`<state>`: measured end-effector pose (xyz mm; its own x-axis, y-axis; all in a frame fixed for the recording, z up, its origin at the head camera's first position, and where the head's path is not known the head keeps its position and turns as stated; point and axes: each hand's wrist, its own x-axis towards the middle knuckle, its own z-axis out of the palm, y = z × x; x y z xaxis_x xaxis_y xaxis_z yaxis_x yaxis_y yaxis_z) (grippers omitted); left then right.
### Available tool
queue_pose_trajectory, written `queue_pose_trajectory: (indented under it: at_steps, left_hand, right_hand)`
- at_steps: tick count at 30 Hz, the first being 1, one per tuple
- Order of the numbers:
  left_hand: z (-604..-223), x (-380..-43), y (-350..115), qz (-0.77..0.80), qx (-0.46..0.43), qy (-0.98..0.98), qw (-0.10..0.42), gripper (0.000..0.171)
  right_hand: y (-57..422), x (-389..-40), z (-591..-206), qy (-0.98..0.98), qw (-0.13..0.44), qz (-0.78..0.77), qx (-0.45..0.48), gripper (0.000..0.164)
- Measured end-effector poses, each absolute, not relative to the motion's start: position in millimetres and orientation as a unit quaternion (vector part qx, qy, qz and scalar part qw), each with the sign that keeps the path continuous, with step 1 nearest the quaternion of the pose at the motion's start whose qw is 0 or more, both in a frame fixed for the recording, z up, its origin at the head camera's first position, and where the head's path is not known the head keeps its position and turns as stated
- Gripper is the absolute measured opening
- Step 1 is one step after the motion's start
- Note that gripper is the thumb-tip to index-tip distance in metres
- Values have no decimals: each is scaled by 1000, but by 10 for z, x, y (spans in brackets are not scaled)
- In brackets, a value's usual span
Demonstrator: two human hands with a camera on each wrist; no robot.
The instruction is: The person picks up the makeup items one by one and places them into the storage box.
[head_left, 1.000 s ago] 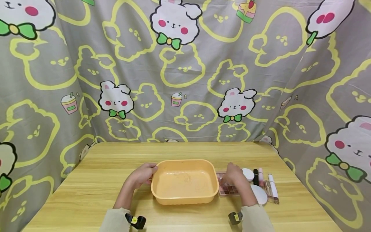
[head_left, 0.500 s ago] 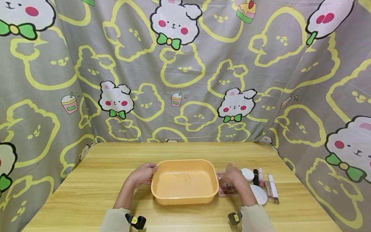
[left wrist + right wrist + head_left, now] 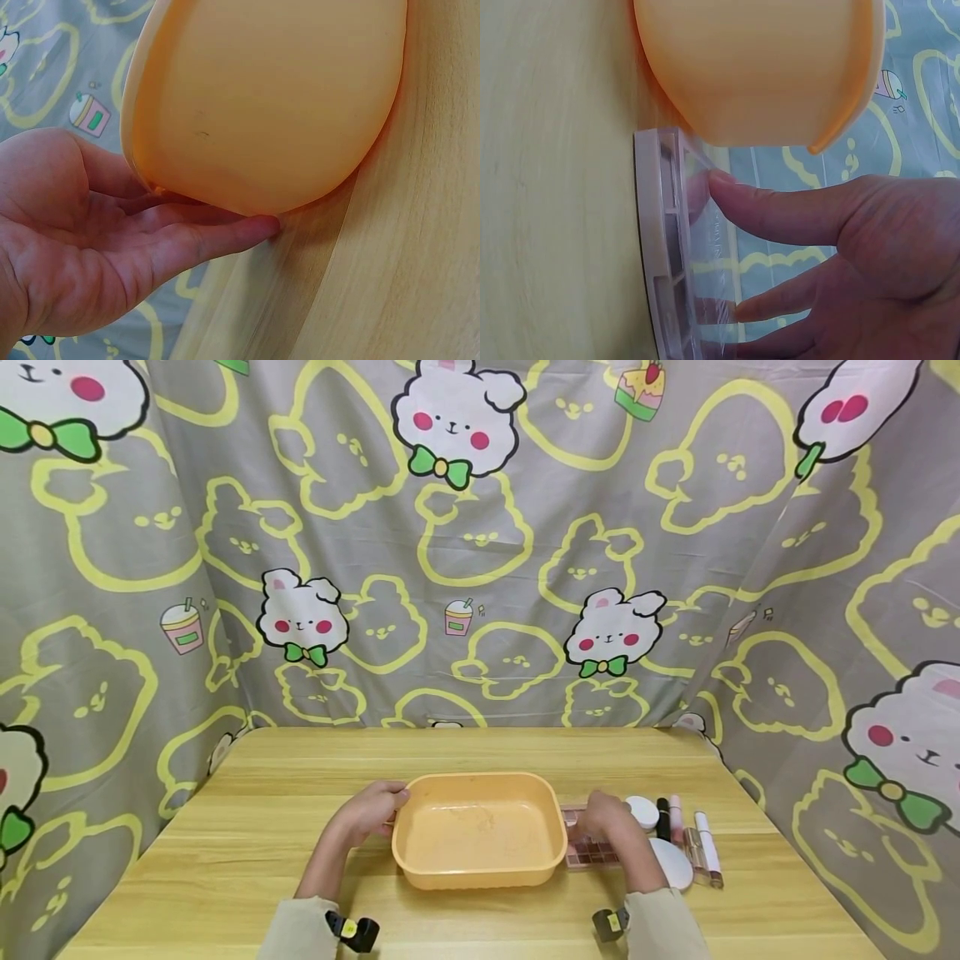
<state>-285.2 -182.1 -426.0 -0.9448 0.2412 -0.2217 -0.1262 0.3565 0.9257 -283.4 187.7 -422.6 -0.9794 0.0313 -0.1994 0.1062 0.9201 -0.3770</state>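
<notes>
Only my view had shifted slightly; lower centre, left hand point(image 3: 367, 814) gripped the tray point(image 3: 480, 839), right hand point(image 3: 607, 820), unclenched, touched the palette point(image 3: 588, 856).

Basin point(image 3: 480, 839) on the table point(image 3: 225, 877); palette point(image 3: 591, 855) at its three o'clock, tubes point(image 3: 707, 842) farther out; curtain point(image 3: 517, 568) behind, at twelve o'clock.

R hand point(image 3: 606, 820) hides pt of palette point(image 3: 592, 853); tub point(image 3: 285, 97) cut off at top, L wrist view; lid lettering point(image 3: 718, 236) illegible.

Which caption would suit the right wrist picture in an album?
A right hand touches a clear-lidded palette on a wooden table, beside an orange tub.
</notes>
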Motion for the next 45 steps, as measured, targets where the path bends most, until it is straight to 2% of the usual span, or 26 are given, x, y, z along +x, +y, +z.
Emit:
queue_pose_trajectory:
  at_steps: [8, 19, 29, 33, 36, 40, 45]
  left_hand:
    - [-4267, -2850, -1817, 565, 36, 808, 165, 51]
    - [-4266, -2854, -1823, 567, 44, 805, 169, 50]
    - [-4265, -2855, -1817, 568, 41, 804, 168, 51]
    - [-4268, -2857, -1814, 571, 39, 803, 167, 51]
    - [-4264, -2859, -1811, 571, 39, 803, 167, 51]
    - [-4260, -2859, -1813, 571, 43, 802, 170, 51]
    - [-4262, -2858, -1820, 572, 48, 800, 175, 50]
  right_hand:
    - [1882, -2861, -4243, 979, 102, -174, 29, 38]
    - [1889, -2900, -4275, 976, 93, -188, 53, 49]
    - [1873, -2895, -4246, 973, 72, -209, 60, 75]
    - [1876, -2881, -4231, 970, 60, -227, 65, 93]
    - [1893, -2874, -4213, 969, 44, -235, 65, 92]
    - [1928, -2873, -4190, 968, 20, -241, 62, 75]
    - [1979, -2878, -4172, 965, -7, -259, 46, 72]
